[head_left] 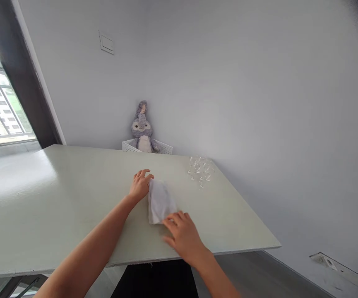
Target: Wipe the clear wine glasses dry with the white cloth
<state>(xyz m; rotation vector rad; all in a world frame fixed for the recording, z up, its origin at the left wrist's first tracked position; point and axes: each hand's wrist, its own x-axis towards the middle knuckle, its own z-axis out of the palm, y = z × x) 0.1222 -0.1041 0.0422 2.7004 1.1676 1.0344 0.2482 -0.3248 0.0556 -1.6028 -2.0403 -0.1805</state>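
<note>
A folded white cloth (162, 203) lies on the pale tabletop in front of me. At its far left corner is my left hand (140, 185), its fingers spread and curved, with the thumb side against the cloth. My right hand (183, 236) is over the near right corner. Its fingertips touch or hover just above the cloth's edge, and the thumb stands apart from them, slightly blurred. Neither hand visibly grips the cloth. Beyond it to the right, several small clear glasses (200, 165) with stems stand close together.
The pale table (92, 207) has its right edge near the grey wall and its front edge before me. Behind its far edge, a grey plush rabbit (144, 132) sits in a white perforated basket (166, 149). A window (3, 99) is at left.
</note>
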